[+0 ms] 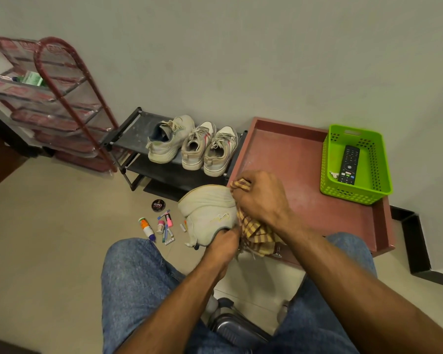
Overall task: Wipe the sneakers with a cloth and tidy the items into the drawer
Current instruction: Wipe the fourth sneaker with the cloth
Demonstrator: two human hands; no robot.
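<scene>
R hand bunched round cloth, pressing it on sneaker heel/side. L hand grips sneaker at collar, held over my lap, sole away from me. Step: wiping, 1 of 4 sneakers in hand; other 3 sit on rack, condition not judged. Drawer open just R of me, basket w/ remote inside. Small items + tin loose on floor. Next, I judge: turn sneaker w/ L, wipe remaining faces, then rack it.

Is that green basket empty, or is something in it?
Not empty. The green basket sits in the reddish drawer and holds a black remote control lying flat, with a small pale item beside it that I cannot identify.
</scene>
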